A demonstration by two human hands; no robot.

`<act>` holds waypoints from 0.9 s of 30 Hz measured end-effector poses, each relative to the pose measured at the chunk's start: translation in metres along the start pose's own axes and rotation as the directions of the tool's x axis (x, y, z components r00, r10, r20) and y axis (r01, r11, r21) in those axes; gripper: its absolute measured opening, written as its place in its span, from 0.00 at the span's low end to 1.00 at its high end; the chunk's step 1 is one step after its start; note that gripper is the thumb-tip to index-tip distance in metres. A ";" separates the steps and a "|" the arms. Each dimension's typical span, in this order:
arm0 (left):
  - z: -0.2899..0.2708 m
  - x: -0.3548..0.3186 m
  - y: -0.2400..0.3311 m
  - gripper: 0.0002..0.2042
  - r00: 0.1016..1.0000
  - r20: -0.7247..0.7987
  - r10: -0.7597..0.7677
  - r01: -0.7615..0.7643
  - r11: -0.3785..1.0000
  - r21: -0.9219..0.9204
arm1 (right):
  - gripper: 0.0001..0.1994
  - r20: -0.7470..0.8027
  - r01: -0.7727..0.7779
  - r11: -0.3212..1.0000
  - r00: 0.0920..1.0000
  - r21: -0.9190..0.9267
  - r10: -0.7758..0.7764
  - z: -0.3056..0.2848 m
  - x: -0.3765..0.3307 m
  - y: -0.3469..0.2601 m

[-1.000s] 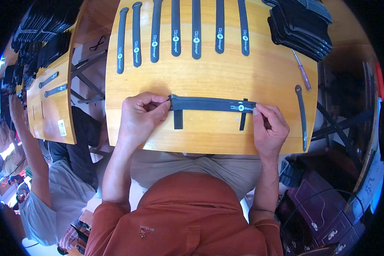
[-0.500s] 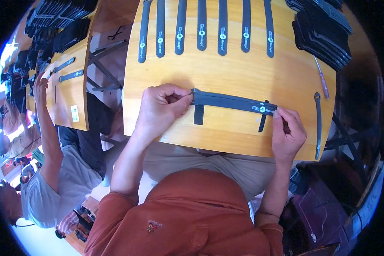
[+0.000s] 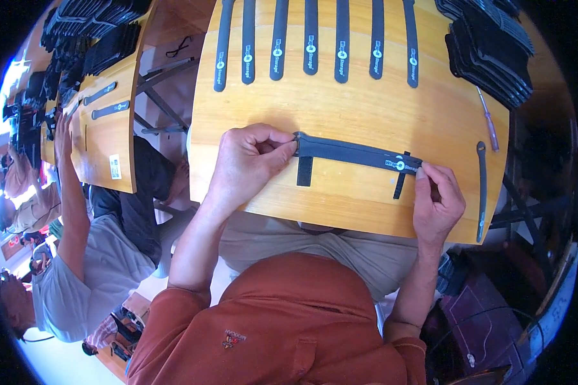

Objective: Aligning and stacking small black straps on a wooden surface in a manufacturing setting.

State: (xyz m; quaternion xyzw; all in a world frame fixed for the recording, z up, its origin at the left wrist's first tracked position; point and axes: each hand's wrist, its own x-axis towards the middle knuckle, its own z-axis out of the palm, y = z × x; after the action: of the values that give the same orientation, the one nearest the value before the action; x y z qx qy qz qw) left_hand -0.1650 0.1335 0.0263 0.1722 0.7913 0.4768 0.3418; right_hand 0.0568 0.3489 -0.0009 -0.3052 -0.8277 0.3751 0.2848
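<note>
A dark grey strap (image 3: 353,151) with a white printed mark near its right end stretches between my two hands, over the wooden table (image 3: 263,106). My left hand (image 3: 253,160) pinches its left end, beside a small ring or loop, between thumb and fingers. At the other end, my right hand (image 3: 438,196) grips the tip the same way. Two short black strips sit under the strap at right angles: a wider strip (image 3: 305,173) near my left hand and a narrower strip (image 3: 399,185) near my right. Their upper parts are partly covered by the strap.
Several similar straps (image 3: 311,42) lie in a row along the far side. A stack of black straps (image 3: 488,61), a screwdriver (image 3: 489,122) and a single strap (image 3: 481,192) are at the right. A person (image 3: 96,276) works at another table (image 3: 115,144) on the left.
The view has shifted slightly, so everything on the table appears a little further right. My hands keep the same hold on the strap. The person at left has moved an arm slightly.
</note>
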 end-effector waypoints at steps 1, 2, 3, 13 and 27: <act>0.000 0.000 0.000 0.04 1.000 0.001 -0.005 0.005 1.000 0.009 | 0.05 -0.002 -0.001 1.000 1.000 0.004 0.001 0.000 0.000 0.000; 0.000 0.000 0.001 0.04 1.000 0.002 -0.005 0.005 1.000 0.008 | 0.05 -0.004 -0.001 1.000 1.000 0.007 0.001 0.000 0.000 0.001; 0.000 0.000 0.001 0.04 1.000 0.000 -0.002 0.002 1.000 0.011 | 0.05 -0.005 -0.001 1.000 1.000 0.007 0.001 0.000 0.000 0.001; 0.002 0.000 0.000 0.05 1.000 -0.002 0.021 -0.021 0.999 0.033 | 0.05 -0.015 0.007 1.000 1.000 0.010 -0.007 -0.001 0.000 0.001; 0.005 -0.001 -0.004 0.04 0.999 -0.044 -0.013 0.012 1.000 -0.020 | 0.05 -0.027 -0.006 0.999 1.000 0.042 0.008 0.002 -0.001 0.001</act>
State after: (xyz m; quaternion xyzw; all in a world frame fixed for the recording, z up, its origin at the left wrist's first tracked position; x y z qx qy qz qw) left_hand -0.1606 0.1344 0.0217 0.1533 0.7950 0.4861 0.3289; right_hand 0.0564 0.3481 -0.0028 -0.3072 -0.8146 0.3890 0.3010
